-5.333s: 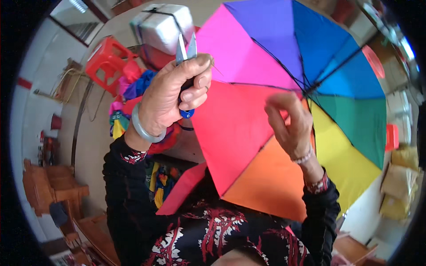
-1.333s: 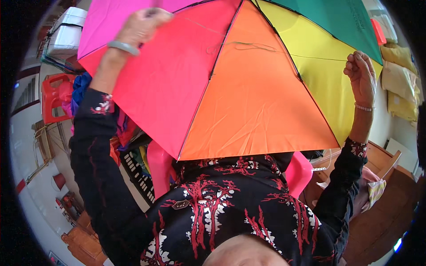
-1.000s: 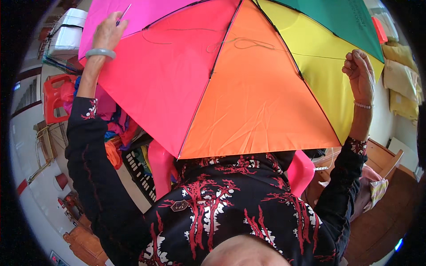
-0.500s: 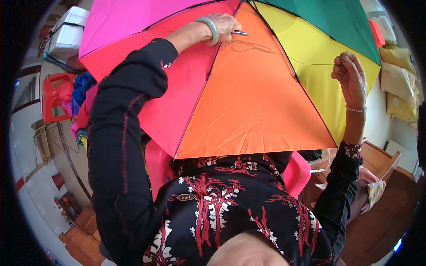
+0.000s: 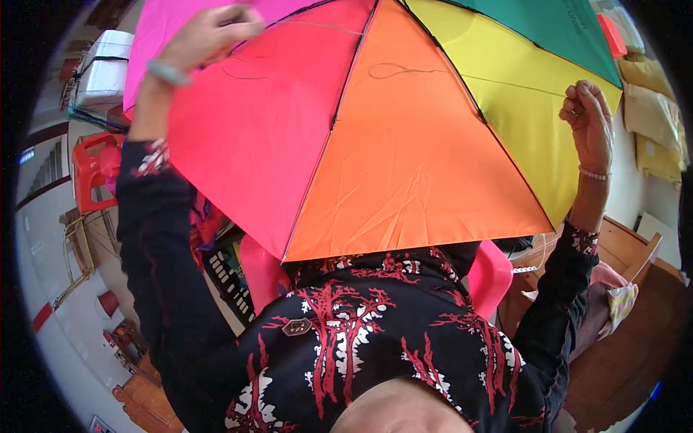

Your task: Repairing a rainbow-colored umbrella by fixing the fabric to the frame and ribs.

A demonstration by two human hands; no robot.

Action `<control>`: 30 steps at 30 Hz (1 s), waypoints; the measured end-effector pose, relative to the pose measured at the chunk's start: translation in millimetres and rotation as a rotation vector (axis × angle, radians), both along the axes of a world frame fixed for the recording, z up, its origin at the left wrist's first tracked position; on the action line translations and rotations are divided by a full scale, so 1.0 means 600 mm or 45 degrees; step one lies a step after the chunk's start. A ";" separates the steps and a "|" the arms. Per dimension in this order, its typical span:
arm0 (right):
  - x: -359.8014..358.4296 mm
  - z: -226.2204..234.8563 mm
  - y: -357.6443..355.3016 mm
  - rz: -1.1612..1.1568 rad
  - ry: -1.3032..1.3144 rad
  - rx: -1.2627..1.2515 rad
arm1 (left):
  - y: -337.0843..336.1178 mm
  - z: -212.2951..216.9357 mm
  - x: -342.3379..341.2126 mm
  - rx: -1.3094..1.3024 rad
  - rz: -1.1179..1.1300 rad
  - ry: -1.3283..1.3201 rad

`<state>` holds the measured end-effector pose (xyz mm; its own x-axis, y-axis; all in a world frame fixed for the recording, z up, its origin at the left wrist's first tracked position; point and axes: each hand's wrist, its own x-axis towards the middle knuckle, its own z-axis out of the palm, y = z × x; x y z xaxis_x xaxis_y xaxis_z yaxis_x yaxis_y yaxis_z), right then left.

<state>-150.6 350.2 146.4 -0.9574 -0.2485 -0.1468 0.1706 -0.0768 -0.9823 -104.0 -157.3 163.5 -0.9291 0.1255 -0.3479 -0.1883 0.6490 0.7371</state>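
Note:
An open umbrella [image 5: 419, 166] with pink, red, orange, yellow and green panels spreads before me, its dark ribs [image 5: 433, 47] facing me. My right hand [image 5: 588, 119] is closed at the yellow panel's outer edge, pinching a thin thread [image 5: 512, 86]. That thread crosses the yellow panel and ends in a loose loop over the orange one. My left hand [image 5: 216, 32], smeared by motion, is raised over the pink panel at upper left with its fingers closed. More thread [image 5: 325, 25] runs toward it from the rib between red and orange; what its fingertips hold is too blurred to tell.
Under the umbrella's near edge is a pink chair [image 5: 491, 278]. At left stand a red plastic stool [image 5: 90, 173] and a white box [image 5: 108, 65]. Yellowish bundles [image 5: 653, 115] are stacked at the far right, above wooden furniture [image 5: 628, 252].
My left hand has swung left from the rib by the orange panel to the pink panel; the metal tip seen in it no longer shows. My right hand has shifted slightly right with the thread.

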 end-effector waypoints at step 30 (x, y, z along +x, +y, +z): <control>-0.037 0.013 0.060 -0.108 0.139 -0.101 | 0.203 -0.204 0.009 -0.679 -0.489 0.543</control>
<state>-172.9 386.0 154.3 -0.9846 -0.1731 -0.0238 0.0527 -0.1641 -0.9850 -98.5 -35.7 41.0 -0.9215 0.3812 -0.0745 0.3501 0.8983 0.2655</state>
